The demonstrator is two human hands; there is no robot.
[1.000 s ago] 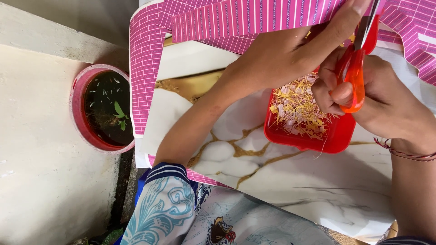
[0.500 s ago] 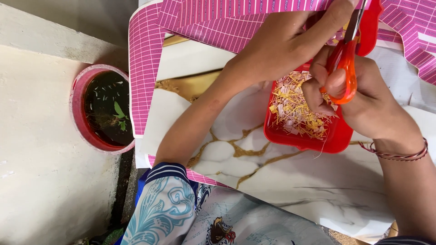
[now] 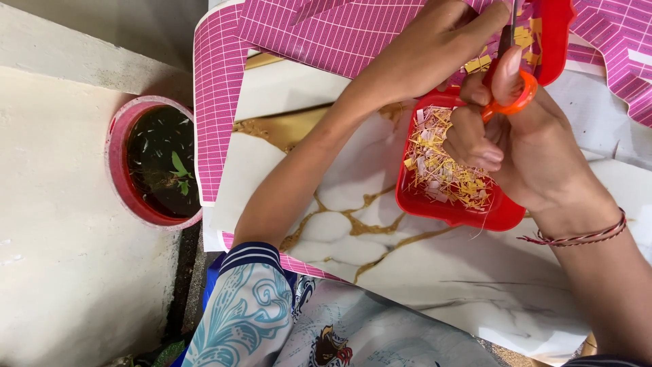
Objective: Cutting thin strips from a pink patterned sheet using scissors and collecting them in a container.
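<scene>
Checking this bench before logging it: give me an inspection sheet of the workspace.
Surface: white marble-look board with gold veins, over a pink gridded mat.
Job's things: orange scissors; red tray of yellow and white paper shreds; second red tray behind.
Clutter: pink mat offcuts top right.
Hands: right hand in the scissor handles; left hand beside the blades, what it pinches hidden.
Cables: nothing seen.
Surroundings: pink plant pot on a pale ledge, left.

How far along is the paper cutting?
Done: a heap of thin shreds lies in the red tray. In hand: the right hand works orange scissors while the left hand holds something above the tray. Left: yellow pieces sit in a second tray.
</scene>
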